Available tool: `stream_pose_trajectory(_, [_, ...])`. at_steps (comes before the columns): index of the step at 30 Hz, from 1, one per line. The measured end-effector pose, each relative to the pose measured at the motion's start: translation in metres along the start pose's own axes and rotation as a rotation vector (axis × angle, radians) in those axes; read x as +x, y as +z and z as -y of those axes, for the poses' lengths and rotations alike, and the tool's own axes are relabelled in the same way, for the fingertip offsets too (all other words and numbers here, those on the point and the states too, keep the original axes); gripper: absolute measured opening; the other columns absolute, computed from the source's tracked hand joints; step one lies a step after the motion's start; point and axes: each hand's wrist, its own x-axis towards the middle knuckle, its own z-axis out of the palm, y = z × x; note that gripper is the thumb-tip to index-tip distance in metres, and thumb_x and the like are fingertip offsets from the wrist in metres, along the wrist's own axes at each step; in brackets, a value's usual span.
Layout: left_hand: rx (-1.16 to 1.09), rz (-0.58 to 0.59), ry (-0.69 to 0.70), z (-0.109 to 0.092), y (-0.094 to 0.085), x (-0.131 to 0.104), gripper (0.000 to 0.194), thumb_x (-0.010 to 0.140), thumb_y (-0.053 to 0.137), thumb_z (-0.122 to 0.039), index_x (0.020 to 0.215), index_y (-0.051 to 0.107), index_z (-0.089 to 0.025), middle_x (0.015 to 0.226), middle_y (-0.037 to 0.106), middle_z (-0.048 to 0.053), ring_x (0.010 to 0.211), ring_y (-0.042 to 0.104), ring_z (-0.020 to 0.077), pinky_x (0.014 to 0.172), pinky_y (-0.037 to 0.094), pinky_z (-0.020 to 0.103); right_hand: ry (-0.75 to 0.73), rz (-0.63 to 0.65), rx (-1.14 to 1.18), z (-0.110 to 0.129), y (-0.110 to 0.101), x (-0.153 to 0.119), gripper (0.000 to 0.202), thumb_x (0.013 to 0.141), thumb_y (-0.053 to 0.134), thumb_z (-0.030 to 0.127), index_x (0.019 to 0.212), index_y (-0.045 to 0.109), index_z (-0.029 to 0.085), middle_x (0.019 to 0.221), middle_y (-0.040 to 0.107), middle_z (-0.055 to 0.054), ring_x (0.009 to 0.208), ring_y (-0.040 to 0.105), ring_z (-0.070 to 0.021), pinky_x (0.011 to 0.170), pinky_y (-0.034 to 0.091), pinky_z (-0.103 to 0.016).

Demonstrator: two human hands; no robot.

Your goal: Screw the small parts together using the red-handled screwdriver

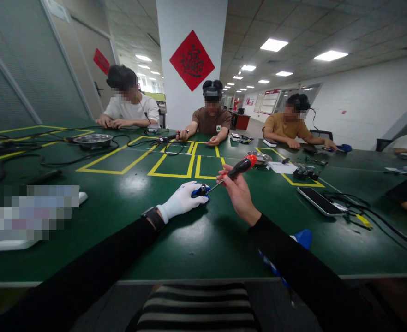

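My left hand (pixel 183 199), in a white glove with blue on the fingers, is closed around a small black part (pixel 202 189) just above the green table. Its exact kind is too small to make out. Bare, my right hand (pixel 237 193) grips a screwdriver (pixel 242 167) by its red and black handle. The thin metal shaft slants down to the left, and its tip meets or nearly meets the black part; which of the two I cannot tell. Under my right forearm lies a blue and white glove (pixel 303 239), partly hidden.
A phone (pixel 319 201) and black cables (pixel 359 207) lie to the right, near several black parts (pixel 306 173). Metal bowls (pixel 93 140) stand farther back. At the left is a blurred-out white object (pixel 33 221). Several people sit across the green table (pixel 137 258), which bears yellow tape outlines.
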Motion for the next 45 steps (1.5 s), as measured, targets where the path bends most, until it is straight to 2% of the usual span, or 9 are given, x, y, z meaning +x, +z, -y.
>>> stream_pose_trajectory(4, [0.003, 0.002, -0.006, -0.002, -0.001, 0.000, 0.025, 0.083, 0.062, -0.038, 0.096, 0.070, -0.019, 0.081, 0.065, 0.001, 0.082, 0.057, 0.0193, 0.079, 0.045, 0.030, -0.055, 0.047, -0.088, 0.003, 0.001, -0.001, 0.018, 0.081, 0.068, 0.029, 0.095, 0.059, 0.022, 0.112, 0.065, -0.005, 0.106, 0.060, -0.0195, 0.096, 0.046, -0.038])
stream_pose_trajectory(7, [0.004, 0.005, -0.010, -0.003, -0.002, 0.000, 0.025, 0.083, 0.062, -0.038, 0.096, 0.070, -0.018, 0.082, 0.064, 0.002, 0.083, 0.057, 0.0195, 0.079, 0.045, 0.030, -0.017, 0.060, 0.009, 0.002, 0.003, -0.001, 0.016, 0.081, 0.068, 0.027, 0.088, 0.054, 0.023, 0.086, 0.065, 0.001, 0.091, 0.062, -0.0163, 0.093, 0.047, -0.037])
stream_pose_trajectory(10, [0.002, 0.002, -0.004, -0.003, -0.003, 0.000, 0.025, 0.083, 0.062, -0.038, 0.096, 0.070, -0.018, 0.083, 0.064, 0.002, 0.083, 0.057, 0.0196, 0.079, 0.045, 0.030, 0.048, 0.032, 0.099, 0.001, 0.003, -0.001, 0.016, 0.081, 0.065, 0.027, 0.091, 0.053, 0.025, 0.081, 0.058, 0.003, 0.080, 0.060, -0.0139, 0.089, 0.050, -0.035])
stream_pose_trajectory(16, [0.003, 0.000, 0.002, -0.002, -0.001, 0.000, 0.025, 0.083, 0.061, -0.039, 0.096, 0.069, -0.019, 0.085, 0.065, 0.002, 0.085, 0.057, 0.0200, 0.082, 0.045, 0.031, -0.010, 0.028, 0.006, 0.000, 0.002, -0.004, 0.030, 0.084, 0.059, 0.027, 0.113, 0.053, 0.027, 0.114, 0.059, -0.003, 0.105, 0.058, -0.0181, 0.093, 0.048, -0.038])
stream_pose_trajectory(20, [-0.003, -0.003, -0.012, -0.001, -0.001, 0.000, 0.024, 0.082, 0.061, -0.039, 0.092, 0.069, -0.019, 0.084, 0.065, 0.002, 0.086, 0.058, 0.0204, 0.082, 0.045, 0.031, -0.126, 0.009, -0.158, 0.003, 0.004, -0.005, 0.026, 0.084, 0.063, 0.028, 0.108, 0.054, 0.024, 0.130, 0.056, -0.007, 0.113, 0.056, -0.0195, 0.100, 0.044, -0.040])
stream_pose_trajectory(27, [-0.044, -0.012, -0.011, 0.000, 0.000, 0.000, 0.024, 0.081, 0.062, -0.039, 0.091, 0.068, -0.018, 0.085, 0.064, 0.002, 0.082, 0.057, 0.0195, 0.078, 0.045, 0.029, -0.072, 0.117, -0.039, 0.007, 0.008, -0.008, 0.018, 0.086, 0.061, 0.028, 0.099, 0.047, 0.026, 0.083, 0.062, 0.003, 0.079, 0.063, -0.0156, 0.089, 0.051, -0.039])
stream_pose_trajectory(34, [-0.053, -0.014, -0.035, 0.000, 0.001, 0.000, 0.024, 0.080, 0.062, -0.041, 0.086, 0.066, -0.018, 0.082, 0.062, 0.001, 0.080, 0.056, 0.0186, 0.075, 0.045, 0.029, -0.063, 0.129, -0.050, 0.007, 0.009, -0.011, 0.034, 0.088, 0.055, 0.027, 0.121, 0.047, 0.029, 0.101, 0.058, 0.001, 0.077, 0.063, -0.0145, 0.090, 0.050, -0.040])
stream_pose_trajectory(40, [-0.046, -0.005, -0.034, 0.000, 0.001, 0.001, 0.023, 0.081, 0.061, -0.041, 0.083, 0.065, -0.018, 0.079, 0.062, 0.000, 0.078, 0.056, 0.0183, 0.073, 0.044, 0.028, -0.228, 0.072, -0.333, 0.004, 0.005, -0.010, 0.008, 0.085, 0.065, 0.030, 0.089, 0.062, 0.023, 0.097, 0.063, -0.003, 0.092, 0.061, -0.0197, 0.089, 0.049, -0.038])
stream_pose_trajectory(45, [-0.051, -0.011, -0.033, 0.000, 0.001, 0.001, 0.024, 0.081, 0.062, -0.041, 0.081, 0.065, -0.018, 0.076, 0.061, 0.000, 0.075, 0.056, 0.0176, 0.070, 0.044, 0.028, -0.200, 0.047, -0.372, 0.007, 0.006, -0.013, 0.011, 0.083, 0.067, 0.030, 0.084, 0.059, 0.023, 0.076, 0.063, 0.001, 0.063, 0.058, -0.0140, 0.062, 0.048, -0.029])
